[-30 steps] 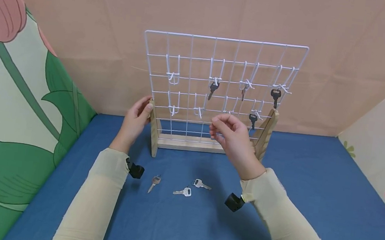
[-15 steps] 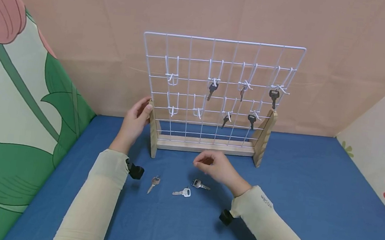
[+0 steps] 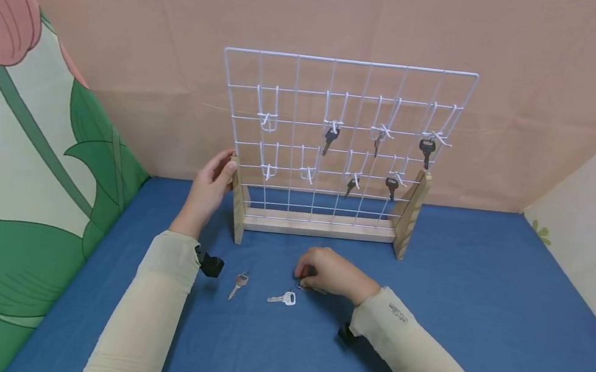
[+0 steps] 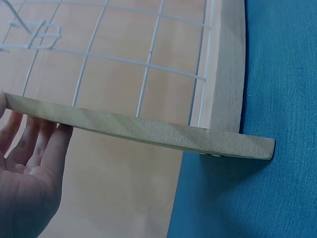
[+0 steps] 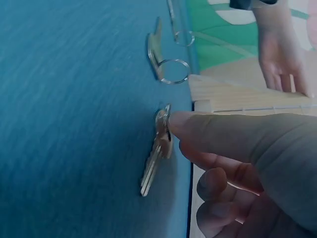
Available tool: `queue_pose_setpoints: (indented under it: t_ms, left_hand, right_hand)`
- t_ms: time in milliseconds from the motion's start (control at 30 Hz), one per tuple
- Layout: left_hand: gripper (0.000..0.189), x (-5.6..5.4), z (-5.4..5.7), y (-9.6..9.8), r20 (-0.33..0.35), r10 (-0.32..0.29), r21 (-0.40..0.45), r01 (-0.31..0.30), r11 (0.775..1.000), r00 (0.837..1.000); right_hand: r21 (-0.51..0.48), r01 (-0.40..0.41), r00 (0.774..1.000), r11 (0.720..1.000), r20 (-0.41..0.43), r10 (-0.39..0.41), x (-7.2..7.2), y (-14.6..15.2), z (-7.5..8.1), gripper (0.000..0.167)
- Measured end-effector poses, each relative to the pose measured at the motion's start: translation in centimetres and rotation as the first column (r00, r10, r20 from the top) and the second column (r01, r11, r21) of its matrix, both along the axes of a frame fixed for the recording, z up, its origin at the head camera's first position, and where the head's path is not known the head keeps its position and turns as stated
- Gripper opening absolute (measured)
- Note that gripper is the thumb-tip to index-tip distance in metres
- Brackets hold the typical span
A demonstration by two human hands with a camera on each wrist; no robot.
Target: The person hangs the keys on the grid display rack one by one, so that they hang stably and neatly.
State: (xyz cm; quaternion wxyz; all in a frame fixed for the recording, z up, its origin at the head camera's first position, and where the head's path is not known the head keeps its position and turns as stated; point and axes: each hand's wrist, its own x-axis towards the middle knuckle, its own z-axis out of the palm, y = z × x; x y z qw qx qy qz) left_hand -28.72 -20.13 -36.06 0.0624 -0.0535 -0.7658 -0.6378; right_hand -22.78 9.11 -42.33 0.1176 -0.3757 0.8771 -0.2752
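Observation:
A white wire grid rack [image 3: 352,62] stands on a wooden base. My left hand [image 3: 208,185] grips its left wooden upright [image 4: 148,133], the fingers curled behind the edge in the left wrist view. My right hand [image 3: 333,274] is down at the cloth in front of the rack. Its thumb and fingers pinch the ring end of a silver key [image 5: 153,163], whose blade points away from the hand along the cloth. In the head view the hand mostly hides this key. Two more silver keys lie nearby, one [image 3: 286,297] close to the right hand and another [image 3: 239,285] further left.
Several dark-headed keys, such as one at the upper right [image 3: 427,148], hang from white hooks on the rack. Other hooks at the left, such as one in the top row [image 3: 267,120], carry no key. Blue cloth [image 3: 257,353] covers the table.
My right hand has come down from the rack's lower hooks to the key on the cloth, uncovering a key hanging in the lower row. The left hand keeps its place on the upright.

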Motion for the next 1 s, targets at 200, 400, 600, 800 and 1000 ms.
queue_pose_setpoints:
  t_ms: [200,400,600,800,1000]
  left_hand:
    - [0.055,0.1,0.0,-0.1,-0.014,0.007,-0.011,-0.007,1.0,1.0]
    - [0.056,0.2,0.0,0.1,-0.025,0.001,-0.012,-0.001,1.0,1.0]
    - [0.058,0.2,0.0,0.1,-0.027,-0.004,-0.012,0.003,1.0,1.0]
    - [0.058,0.0,-0.2,0.0,-0.032,0.002,-0.01,-0.002,1.0,0.999]
    - [0.058,0.0,-0.2,-0.1,-0.026,-0.005,-0.007,0.005,1.0,1.0]
  right_hand:
    - [0.038,-0.059,0.998,0.998,-0.021,0.06,-0.2,-0.3,0.2,0.014]
    - [0.078,-0.082,0.996,0.994,0.033,0.08,-0.3,-0.6,0.6,0.014]
    - [0.151,-0.105,0.988,0.983,0.124,0.086,-0.8,-1.0,1.1,0.012]
    - [0.206,-0.107,0.976,0.973,0.209,0.063,-1.5,-1.2,1.4,0.011]
    - [0.206,-0.102,0.972,0.973,0.227,0.054,-1.7,-0.9,1.0,0.011]
